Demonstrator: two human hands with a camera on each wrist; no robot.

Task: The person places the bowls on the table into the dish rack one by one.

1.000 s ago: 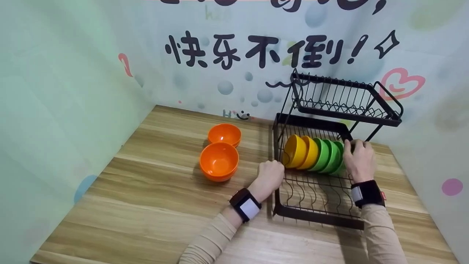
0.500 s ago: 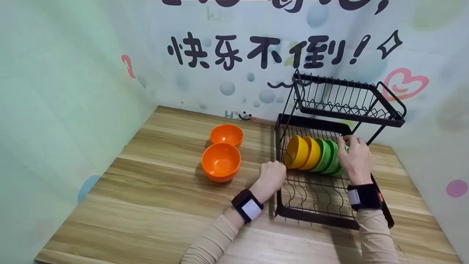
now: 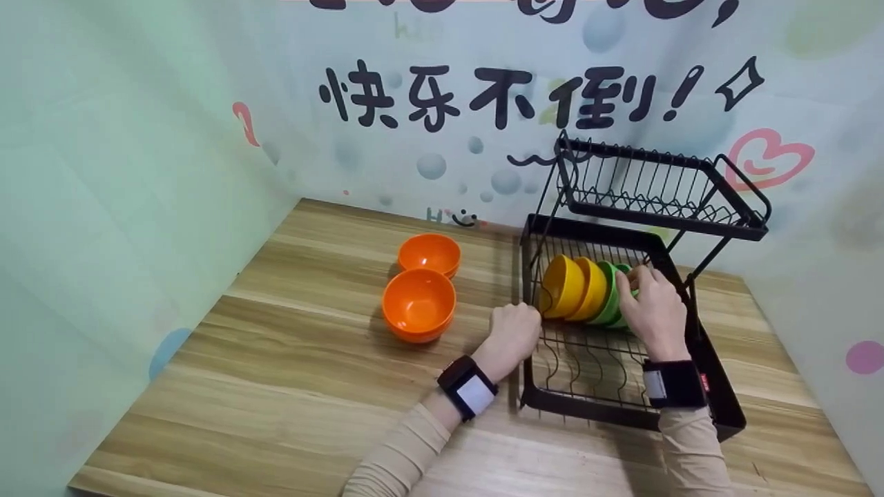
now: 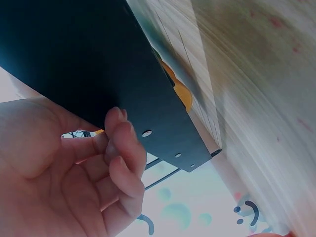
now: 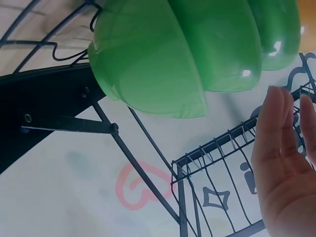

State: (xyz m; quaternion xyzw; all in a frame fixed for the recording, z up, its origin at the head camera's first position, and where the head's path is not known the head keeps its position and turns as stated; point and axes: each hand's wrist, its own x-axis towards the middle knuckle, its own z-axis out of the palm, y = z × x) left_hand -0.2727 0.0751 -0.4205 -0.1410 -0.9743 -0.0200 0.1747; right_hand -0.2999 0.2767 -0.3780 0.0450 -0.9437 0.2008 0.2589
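A black two-tier rack [image 3: 587, 409] stands on a wooden table [image 3: 276, 373], the left hand [image 3: 510, 337] curled at its left rim. The right hand [image 3: 655, 314] is at the green bowls [image 3: 612, 304] – hiding part of them. Two yellow bowls [image 3: 561, 293] (on edge, like the green ones) lead the row. Orange bowls [image 3: 418, 304] sit left of the rack – two stacks, one behind the other.

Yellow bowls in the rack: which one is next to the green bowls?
The rightmost yellow bowl in the head view, between the green bowls and the other yellow bowl, which is at the row's left end.
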